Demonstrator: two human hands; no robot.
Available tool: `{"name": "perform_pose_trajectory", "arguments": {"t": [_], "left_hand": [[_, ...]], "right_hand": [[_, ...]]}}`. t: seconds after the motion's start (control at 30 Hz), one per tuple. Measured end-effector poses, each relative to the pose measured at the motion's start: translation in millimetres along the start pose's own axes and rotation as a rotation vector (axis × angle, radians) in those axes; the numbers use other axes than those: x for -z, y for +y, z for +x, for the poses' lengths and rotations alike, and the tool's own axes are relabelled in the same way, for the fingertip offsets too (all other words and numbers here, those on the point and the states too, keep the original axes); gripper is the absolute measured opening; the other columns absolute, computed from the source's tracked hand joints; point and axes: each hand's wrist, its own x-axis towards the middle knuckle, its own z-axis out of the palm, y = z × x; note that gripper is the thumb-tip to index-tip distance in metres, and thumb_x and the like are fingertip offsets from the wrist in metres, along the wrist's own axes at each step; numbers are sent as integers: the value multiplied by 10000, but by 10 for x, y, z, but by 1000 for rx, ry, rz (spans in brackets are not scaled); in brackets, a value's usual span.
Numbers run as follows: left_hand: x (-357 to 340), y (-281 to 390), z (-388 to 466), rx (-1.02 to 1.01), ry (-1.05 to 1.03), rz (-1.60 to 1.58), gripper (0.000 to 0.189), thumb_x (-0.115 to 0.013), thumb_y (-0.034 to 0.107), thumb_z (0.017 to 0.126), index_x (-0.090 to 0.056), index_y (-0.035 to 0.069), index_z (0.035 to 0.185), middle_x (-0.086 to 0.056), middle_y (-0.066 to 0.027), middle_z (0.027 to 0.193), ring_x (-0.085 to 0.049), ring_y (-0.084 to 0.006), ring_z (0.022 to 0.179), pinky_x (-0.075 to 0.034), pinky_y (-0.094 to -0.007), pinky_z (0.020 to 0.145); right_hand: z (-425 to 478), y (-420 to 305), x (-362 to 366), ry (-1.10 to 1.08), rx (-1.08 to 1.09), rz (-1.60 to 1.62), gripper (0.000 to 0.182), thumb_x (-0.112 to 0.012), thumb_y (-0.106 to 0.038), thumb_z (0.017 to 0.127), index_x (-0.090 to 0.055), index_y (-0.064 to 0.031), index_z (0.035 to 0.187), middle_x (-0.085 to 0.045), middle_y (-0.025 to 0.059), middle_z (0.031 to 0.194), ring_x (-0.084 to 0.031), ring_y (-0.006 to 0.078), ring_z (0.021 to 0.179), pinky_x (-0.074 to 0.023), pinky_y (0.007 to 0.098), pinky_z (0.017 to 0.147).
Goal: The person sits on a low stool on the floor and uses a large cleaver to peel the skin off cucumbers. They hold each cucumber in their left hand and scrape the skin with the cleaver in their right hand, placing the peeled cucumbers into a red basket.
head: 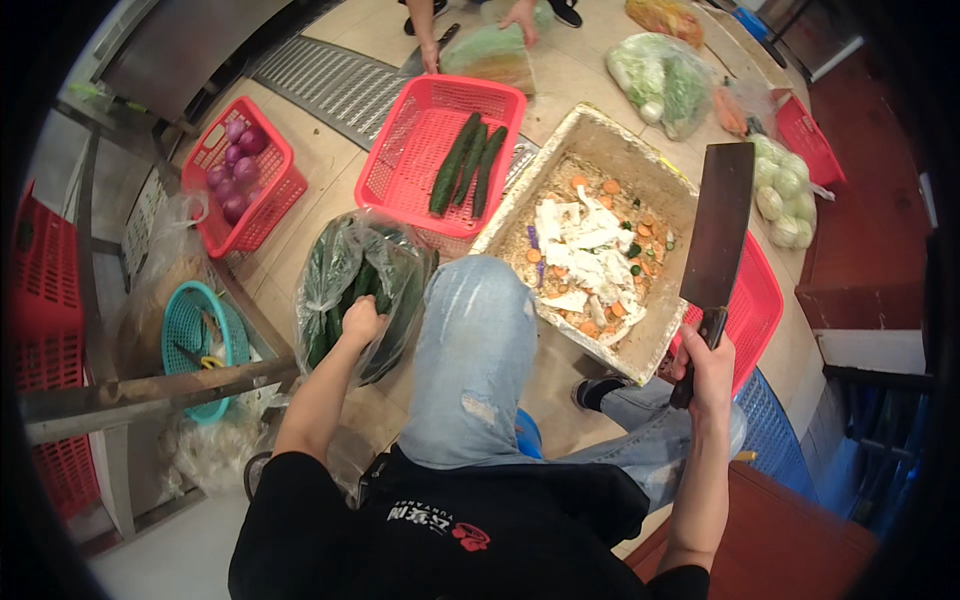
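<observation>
My right hand (705,364) grips the dark handle of a cleaver (718,225), its broad blade pointing up and away, over the right edge of a foam box (600,127). My left hand (364,322) reaches into a clear plastic bag (322,277) of cucumbers (367,281); its fingers are partly hidden among them, so its hold cannot be told. Beyond the bag, a few cucumbers (469,165) lie in a pink plastic basket (382,165). The foam box holds white peelings (577,240), carrot pieces and other scraps.
Red onions (238,169) fill part of a basket (281,180) at left, above a teal basket (180,315) and metal frame (172,390). Another person's hands (521,22) are at a bag at the top. Bagged vegetables (660,82) and a pink basket (757,307) stand at right.
</observation>
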Motion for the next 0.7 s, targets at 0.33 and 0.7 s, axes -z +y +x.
{"name": "perform_pose_trajectory", "arguments": {"t": [0.33,0.7], "left_hand": [[2229,560,-1018,-7,246,225,330,-683,237,789,-617,59,1058,-662,-180,928,-638,-348,902,-491,-450,768],[2445,2272,-928,-763,580,-187,389,-690,251,791,-592,129,1148,-652,-89,946,-644,-278,847,-502,-364,689]], "right_hand": [[-34,109,46,36,-3,99,140,-613,-85,848,-495,-37,790,-484,21,561,-439,103,410,-354,235,393],[-224,-21,-256,-57,531,-472,351,-736,-296,773,-522,-19,799,-566,134,622,-577,305,560,-448,370,524]]}}
